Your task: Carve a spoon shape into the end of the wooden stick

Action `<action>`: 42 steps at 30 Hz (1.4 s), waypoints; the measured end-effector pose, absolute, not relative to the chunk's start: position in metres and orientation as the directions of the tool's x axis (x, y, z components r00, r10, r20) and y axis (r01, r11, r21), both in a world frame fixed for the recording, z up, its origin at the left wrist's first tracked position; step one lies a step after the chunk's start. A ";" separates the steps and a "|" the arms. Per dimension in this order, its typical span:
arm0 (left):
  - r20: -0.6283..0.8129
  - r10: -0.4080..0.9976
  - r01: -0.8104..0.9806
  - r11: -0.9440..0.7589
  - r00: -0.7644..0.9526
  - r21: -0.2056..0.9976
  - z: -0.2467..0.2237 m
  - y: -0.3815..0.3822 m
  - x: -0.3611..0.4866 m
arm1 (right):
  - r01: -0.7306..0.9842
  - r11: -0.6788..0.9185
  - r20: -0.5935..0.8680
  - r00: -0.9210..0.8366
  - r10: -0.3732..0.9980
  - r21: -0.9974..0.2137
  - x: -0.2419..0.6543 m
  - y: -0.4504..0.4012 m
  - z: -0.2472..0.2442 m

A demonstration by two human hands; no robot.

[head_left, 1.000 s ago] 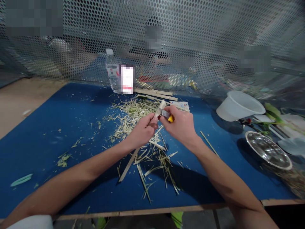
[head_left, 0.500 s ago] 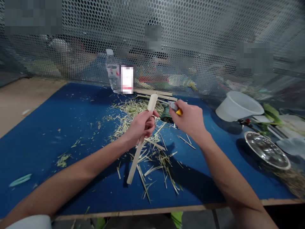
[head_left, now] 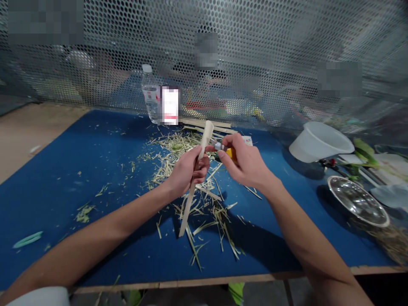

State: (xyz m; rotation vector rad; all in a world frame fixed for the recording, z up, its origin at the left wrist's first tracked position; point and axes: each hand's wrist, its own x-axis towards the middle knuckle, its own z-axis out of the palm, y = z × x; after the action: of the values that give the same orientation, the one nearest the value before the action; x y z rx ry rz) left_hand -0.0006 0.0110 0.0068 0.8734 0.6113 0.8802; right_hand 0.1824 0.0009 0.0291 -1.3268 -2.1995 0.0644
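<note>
My left hand (head_left: 188, 170) is closed around a long pale strip (head_left: 187, 208), which looks like wood or bamboo. Its rounded upper end rises above my fingers, and its lower end slants down toward the front edge. Just to the right, my right hand (head_left: 247, 163) grips a small yellow and grey cutter (head_left: 232, 154), its front end close beside the strip; whether they touch cannot be made out. Beneath both hands lie thin shavings (head_left: 174, 146) scattered over the blue mat (head_left: 111, 170). Several longer pale strips (head_left: 219, 124) rest behind them.
At the back stand a water bottle (head_left: 150, 97) and a lit phone (head_left: 170, 105) before a perforated metal screen (head_left: 255, 34). To the right are a white plastic tub (head_left: 306, 142) and a shiny metal bowl (head_left: 358, 202). A turquoise item (head_left: 28, 240) lies at left.
My right hand has moved left and slightly down, bringing the cutter nearer the strip. The strip has turned more upright in my left hand, its lower end shifting right.
</note>
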 end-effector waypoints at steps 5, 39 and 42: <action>-0.065 0.865 -0.386 0.288 0.498 0.876 0.006 0.008 0.000 | 0.769 0.611 0.500 -0.460 0.734 -0.189 0.178 0.002 0.025; 0.135 0.836 -0.317 0.049 0.532 0.947 0.007 0.003 0.003 | 0.772 0.622 0.717 -0.509 0.476 0.135 0.178 -0.001 0.028; 0.143 0.840 -0.323 0.040 0.523 0.945 0.006 0.003 0.004 | 0.779 0.615 0.721 -0.498 0.482 0.127 0.177 -0.002 0.028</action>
State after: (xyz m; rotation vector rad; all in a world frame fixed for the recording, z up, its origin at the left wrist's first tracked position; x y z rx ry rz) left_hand 0.0041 0.0034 0.0061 1.2242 0.5317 0.9585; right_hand 0.1773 -0.0019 0.0281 -0.9866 -2.1857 -0.5875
